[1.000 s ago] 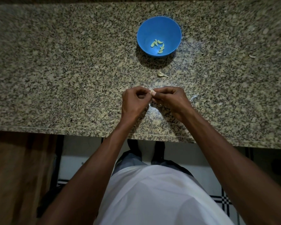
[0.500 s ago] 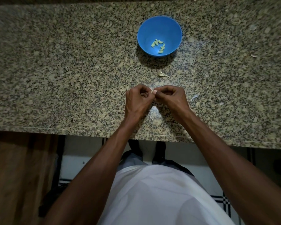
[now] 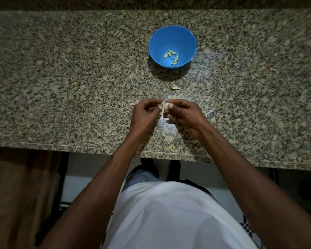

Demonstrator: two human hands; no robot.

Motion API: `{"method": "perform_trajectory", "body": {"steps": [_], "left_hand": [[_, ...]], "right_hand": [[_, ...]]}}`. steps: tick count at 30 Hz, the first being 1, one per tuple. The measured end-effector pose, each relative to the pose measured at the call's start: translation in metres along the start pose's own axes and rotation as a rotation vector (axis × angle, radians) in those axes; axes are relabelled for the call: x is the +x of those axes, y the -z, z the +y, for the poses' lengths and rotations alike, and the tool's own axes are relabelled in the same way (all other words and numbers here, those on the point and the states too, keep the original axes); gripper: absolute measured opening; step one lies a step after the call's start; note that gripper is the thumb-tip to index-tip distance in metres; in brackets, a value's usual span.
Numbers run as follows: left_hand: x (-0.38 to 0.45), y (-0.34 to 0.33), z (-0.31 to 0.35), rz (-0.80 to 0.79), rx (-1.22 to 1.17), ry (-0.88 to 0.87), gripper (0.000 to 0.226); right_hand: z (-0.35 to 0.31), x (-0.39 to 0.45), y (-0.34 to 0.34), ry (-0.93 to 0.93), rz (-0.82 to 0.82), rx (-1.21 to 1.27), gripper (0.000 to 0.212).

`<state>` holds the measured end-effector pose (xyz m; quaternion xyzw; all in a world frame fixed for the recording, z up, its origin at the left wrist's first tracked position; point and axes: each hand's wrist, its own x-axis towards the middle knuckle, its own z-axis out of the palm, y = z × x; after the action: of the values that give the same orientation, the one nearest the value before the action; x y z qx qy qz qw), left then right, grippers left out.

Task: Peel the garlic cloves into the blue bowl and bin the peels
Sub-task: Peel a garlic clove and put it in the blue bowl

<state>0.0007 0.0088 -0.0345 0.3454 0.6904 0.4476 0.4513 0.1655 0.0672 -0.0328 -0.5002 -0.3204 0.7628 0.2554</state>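
At the middle of the frame the right hand (image 3: pixel 184 115) pinches a small pale garlic clove (image 3: pixel 166 106) in a narrow fingertip grip, while the left hand (image 3: pixel 145 115) pinches a thin whitish strip of peel (image 3: pixel 162 110) hanging from that clove. Both hands hover over the speckled granite surface (image 3: pixel 61 78). Above them lies a loose unpeeled clove (image 3: pixel 175 87), and farther up stands the round blue plastic bowl (image 3: pixel 158 44) holding several peeled cloves (image 3: pixel 171 57).

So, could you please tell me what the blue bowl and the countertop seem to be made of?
The blue bowl looks like plastic: uniform saturated colour, thin rim, smooth matte-to-satin walls. The countertop appears to be polished granite or a similar speckled stone: mottled beige, grey and black grains with a soft sheen near the bowl.
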Motion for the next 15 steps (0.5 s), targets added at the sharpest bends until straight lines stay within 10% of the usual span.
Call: {"method": "perform_trajectory", "body": {"steps": [15], "left_hand": [[0.026,0.016,0.006,-0.208,-0.167,0.036,0.018]], "right_hand": [[-0.012,0.003,-0.021,0.22,0.145,-0.218,0.032]]}}
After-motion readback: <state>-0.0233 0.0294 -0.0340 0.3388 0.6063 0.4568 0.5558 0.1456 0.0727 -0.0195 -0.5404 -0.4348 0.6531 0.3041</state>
